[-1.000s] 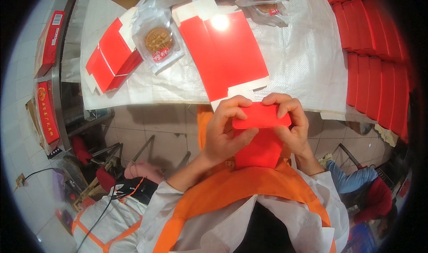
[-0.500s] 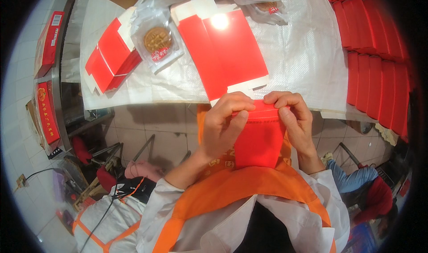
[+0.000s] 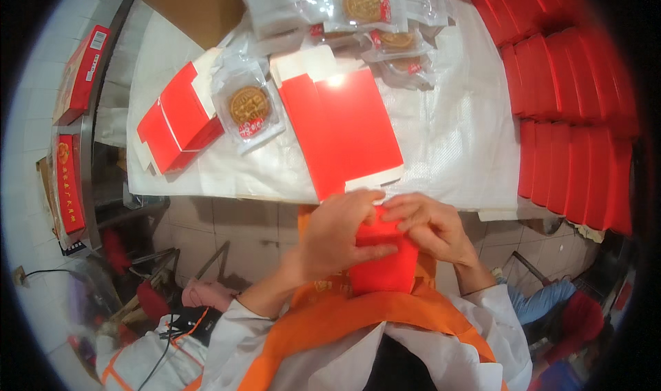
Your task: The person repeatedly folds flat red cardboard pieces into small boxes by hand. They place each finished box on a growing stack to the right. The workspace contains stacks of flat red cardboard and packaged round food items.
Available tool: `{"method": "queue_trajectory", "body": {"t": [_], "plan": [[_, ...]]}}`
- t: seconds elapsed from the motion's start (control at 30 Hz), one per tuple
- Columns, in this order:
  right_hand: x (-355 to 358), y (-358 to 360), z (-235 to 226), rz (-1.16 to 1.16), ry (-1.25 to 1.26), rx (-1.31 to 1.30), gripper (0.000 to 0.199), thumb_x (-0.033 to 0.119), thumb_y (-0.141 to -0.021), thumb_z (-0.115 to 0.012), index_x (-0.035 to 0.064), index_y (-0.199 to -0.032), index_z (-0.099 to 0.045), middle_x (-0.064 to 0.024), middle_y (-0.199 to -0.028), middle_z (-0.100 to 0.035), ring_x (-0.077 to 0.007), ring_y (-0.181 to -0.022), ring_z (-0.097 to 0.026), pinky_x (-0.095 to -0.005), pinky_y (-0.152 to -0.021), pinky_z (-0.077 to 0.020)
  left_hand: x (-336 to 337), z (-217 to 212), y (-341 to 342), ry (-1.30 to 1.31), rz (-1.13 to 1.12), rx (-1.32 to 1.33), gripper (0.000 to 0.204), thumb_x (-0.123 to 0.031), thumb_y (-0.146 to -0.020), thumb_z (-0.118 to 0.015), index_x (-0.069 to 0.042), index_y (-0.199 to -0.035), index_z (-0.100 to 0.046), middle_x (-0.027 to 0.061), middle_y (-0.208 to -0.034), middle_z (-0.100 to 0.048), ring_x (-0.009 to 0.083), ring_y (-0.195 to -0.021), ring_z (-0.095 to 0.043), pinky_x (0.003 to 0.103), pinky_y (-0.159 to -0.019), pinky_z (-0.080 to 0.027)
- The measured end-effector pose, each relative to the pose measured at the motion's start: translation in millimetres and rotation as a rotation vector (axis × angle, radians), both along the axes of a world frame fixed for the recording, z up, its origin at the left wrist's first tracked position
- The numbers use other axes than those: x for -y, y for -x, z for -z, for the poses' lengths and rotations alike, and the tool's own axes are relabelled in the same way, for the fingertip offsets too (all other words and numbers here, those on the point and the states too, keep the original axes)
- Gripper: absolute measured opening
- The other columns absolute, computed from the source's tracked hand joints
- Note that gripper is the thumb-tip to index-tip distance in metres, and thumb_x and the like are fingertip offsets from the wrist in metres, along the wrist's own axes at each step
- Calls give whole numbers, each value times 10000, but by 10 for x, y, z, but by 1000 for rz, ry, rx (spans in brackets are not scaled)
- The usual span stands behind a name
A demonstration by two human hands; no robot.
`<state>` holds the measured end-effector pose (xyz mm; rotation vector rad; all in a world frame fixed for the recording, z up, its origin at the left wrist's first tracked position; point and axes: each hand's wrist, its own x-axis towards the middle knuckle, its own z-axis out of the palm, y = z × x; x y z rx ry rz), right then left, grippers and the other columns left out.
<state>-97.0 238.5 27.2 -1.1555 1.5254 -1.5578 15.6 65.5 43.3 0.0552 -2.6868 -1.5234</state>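
Upright against my orange apron is a red cardboard box [image 3: 382,270], held just in front of the table edge. My left hand [image 3: 334,234] grips its upper left side, thumb stretched across the front and fingers at the top. At the upper right, my right hand [image 3: 435,227] has its fingers bent over the top edge. Fingers partly hide the top, and the left hand is a little blurred. Just beyond my hands lies a flat red carton [image 3: 341,129] with white flaps. To its left is a wrapped round mooncake [image 3: 248,106] in a clear packet.
A bundle of flat red cartons [image 3: 179,119] lies on the left of the white sheet [image 3: 454,143]. More wrapped mooncakes [image 3: 363,5] pile up at the back. Rows of red boxes [image 3: 575,163] line the right side. Another person's orange-strapped garment [image 3: 155,353] shows at lower left.
My hands have shifted on the box's top: the left thumb now reaches across its front, and the right fingers have moved inward. The table and its contents sit lower in view.
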Motion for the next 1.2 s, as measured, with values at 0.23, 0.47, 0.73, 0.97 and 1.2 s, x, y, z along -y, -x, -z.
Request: {"method": "queue_trajectory", "body": {"t": [0.23,0.47,0.73,0.97,1.2], "plan": [[692,963,-112,259,-4,-537,193,38,-769,-593,16,-959,-567,-137,-1047,-590,-252,-967,-573,-325,-807,-462,557,-289,-67,-258,-221,82,458,-223,-689,-735,-49,-1029,-482,79,-943,-547,215,-870,-562,312,-759,-463],[1879,1930,306,407,-251,-1302,695,266,-694,-707,137,-1281,-358,-196,-1294,-359,-348,-1199,-349,-507,-921,-332,908,190,-327,-735,-1073,-198,353,-176,-920,-447,-20,-1229,-378,89,-1165,-482,147,-1047,-485,299,-880,-416],[2053,2129,284,440,-127,-793,521,135,-741,-600,144,-1242,-455,-146,-1010,-590,-270,-940,-574,-350,-824,-452,800,418,-328,-881,-1149,-295,416,-225,-918,-463,-4,-1245,-332,109,-1161,-468,178,-1035,-496,314,-880,-425],[1065,1476,-275,658,333,410,357,108,-816,-557,-71,-1120,-500,-108,-1056,-577,-183,-930,-586,-303,-816,-477,649,471,-183,-856,-1144,-310,426,-269,-939,-414,-13,-1266,-319,97,-1197,-452,174,-1088,-463,329,-915,-392],[1014,775,7,667,307,466,440,141,-850,-534,39,-1251,-385,-72,-1120,-491,-141,-1019,-490,-280,-863,-412,381,486,7,-911,-1051,-296,420,-275,-946,-399,-24,-1271,-310,94,-1202,-448,175,-1099,-459,329,-919,-395]]}}
